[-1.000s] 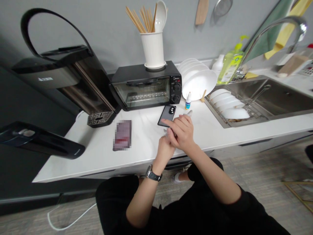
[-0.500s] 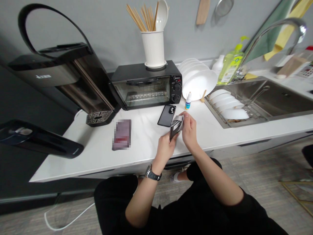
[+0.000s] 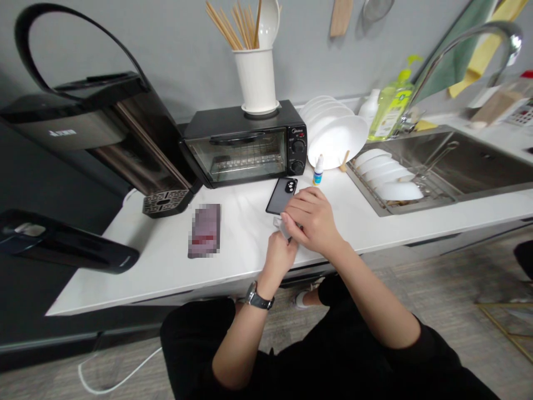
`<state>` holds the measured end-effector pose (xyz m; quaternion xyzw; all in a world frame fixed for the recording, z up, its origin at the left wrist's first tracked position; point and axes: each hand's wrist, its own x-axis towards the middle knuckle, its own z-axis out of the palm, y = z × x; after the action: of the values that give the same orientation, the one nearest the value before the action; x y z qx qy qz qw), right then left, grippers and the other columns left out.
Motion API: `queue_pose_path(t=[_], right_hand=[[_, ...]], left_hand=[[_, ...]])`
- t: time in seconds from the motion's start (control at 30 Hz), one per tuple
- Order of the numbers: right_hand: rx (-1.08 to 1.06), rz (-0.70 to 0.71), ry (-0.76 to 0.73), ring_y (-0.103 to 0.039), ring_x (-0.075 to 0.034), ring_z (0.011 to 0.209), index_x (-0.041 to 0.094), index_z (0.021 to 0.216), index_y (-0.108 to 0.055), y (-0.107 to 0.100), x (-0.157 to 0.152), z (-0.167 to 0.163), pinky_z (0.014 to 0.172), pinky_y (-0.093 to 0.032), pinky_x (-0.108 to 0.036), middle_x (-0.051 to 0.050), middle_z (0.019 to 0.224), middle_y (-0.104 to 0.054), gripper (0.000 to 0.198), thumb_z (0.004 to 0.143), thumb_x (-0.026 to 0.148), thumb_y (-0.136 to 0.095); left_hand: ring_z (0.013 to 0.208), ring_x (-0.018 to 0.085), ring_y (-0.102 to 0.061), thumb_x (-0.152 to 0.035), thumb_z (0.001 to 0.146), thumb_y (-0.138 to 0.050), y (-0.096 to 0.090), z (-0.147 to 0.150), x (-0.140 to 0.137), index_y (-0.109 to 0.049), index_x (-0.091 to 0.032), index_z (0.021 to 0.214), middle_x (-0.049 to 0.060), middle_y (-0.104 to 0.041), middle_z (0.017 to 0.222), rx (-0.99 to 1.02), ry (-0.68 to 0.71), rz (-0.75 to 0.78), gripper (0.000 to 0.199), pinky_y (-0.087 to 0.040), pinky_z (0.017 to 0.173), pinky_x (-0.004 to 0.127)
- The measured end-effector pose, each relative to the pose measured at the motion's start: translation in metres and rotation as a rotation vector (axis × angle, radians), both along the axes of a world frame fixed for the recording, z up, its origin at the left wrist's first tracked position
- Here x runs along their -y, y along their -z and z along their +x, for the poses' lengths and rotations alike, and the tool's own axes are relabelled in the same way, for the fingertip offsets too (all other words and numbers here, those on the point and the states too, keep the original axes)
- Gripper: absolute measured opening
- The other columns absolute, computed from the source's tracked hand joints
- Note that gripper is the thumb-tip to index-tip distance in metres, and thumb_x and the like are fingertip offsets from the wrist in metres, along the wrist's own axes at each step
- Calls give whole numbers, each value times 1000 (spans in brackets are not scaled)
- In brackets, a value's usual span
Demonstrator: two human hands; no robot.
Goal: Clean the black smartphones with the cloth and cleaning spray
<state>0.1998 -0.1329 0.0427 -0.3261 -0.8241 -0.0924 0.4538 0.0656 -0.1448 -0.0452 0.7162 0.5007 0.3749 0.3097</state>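
Observation:
My left hand, with a watch on its wrist, is closed on a phone above the counter's front edge. The phone is almost wholly covered by my right hand, whose fingers bend across it. A pale cloth or wipe pokes out under those fingers, left of the knuckles. Just behind my hands lies a dark-rimmed phone case with camera holes. A small white and blue bottle stands upright beyond my right hand. Further left, a blurred-out purplish flat item lies on the counter.
Along the wall stand a black drinks machine, a toaster oven with a chopstick holder on top, and racked plates. The sink with bowls is at right. A dark cylindrical appliance juts in from the left.
My right hand has moved left and over the phone, carrying the pale cloth, and now covers it. My left hand keeps its hold. The view has shifted slightly.

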Motion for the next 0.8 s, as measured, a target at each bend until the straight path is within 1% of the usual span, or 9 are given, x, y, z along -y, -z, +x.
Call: queue_pose_path(t=[0.1,0.2,0.3,0.4,0.47,0.53,0.6,0.7,0.8], right_hand=[[-83,-36,19,-50,-21,76,24,74,-57,2,0,-5,75,-39,-41,-3,73,-62,33,105,27,-45],[-302,-128,14,-49,-21,77,24,72,-53,8,0,-9,74,-40,-39,-3,74,-58,38,108,30,-41],[-591,-275,-19,-50,-18,73,24,75,-53,17,-5,-7,69,-40,-35,-1,73,-53,40,109,41,-41],[-815,-471,-28,-41,-15,60,24,76,-52,25,-12,-2,57,-35,-30,4,64,-42,48,105,60,-43],[-889,-589,-18,-35,-14,54,24,71,-49,27,-14,0,53,-32,-29,5,59,-37,55,100,70,-45],[-902,-642,2,-34,-13,51,24,69,-49,26,-13,1,50,-31,-29,6,56,-35,57,99,72,-44],[-836,-574,53,-39,-14,53,23,72,-54,23,-7,-1,52,-34,-30,5,57,-41,53,104,63,-41],[-585,-319,113,-58,-19,75,22,85,-66,15,5,-4,69,-44,-34,-4,79,-64,39,108,41,-41],[-319,-137,113,-60,-24,94,23,90,-70,9,13,-5,83,-47,-40,-8,96,-72,32,105,26,-42]], left_hand=[[87,26,-75,-17,95,-55,0,0,0,-72,-15,98,12,-78,85,-38,7,13,18,-55,78,31],[77,24,-73,-22,97,-56,-2,0,0,-72,-15,90,10,-77,82,-52,-10,-1,18,-52,71,30],[76,23,-71,-31,101,-54,-4,1,1,-72,-16,90,9,-76,83,-20,-4,8,25,-50,70,29],[78,21,-71,-36,103,-53,-3,1,2,-74,-18,96,6,-76,84,10,16,26,28,-48,71,27],[77,20,-70,-37,103,-53,-2,1,2,-74,-18,96,5,-75,82,4,13,35,29,-48,70,26],[76,20,-70,-37,103,-54,-2,1,2,-74,-18,95,5,-75,81,-10,7,33,29,-48,70,26],[77,20,-71,-36,103,-54,-4,2,2,-74,-18,95,5,-76,83,-17,9,26,28,-49,71,26],[82,22,-73,-30,101,-55,-7,1,2,-75,-18,100,6,-79,88,-7,15,7,24,-52,73,27],[85,24,-75,-24,99,-56,-6,1,2,-75,-17,108,8,-80,91,-9,17,-11,22,-54,75,28]])
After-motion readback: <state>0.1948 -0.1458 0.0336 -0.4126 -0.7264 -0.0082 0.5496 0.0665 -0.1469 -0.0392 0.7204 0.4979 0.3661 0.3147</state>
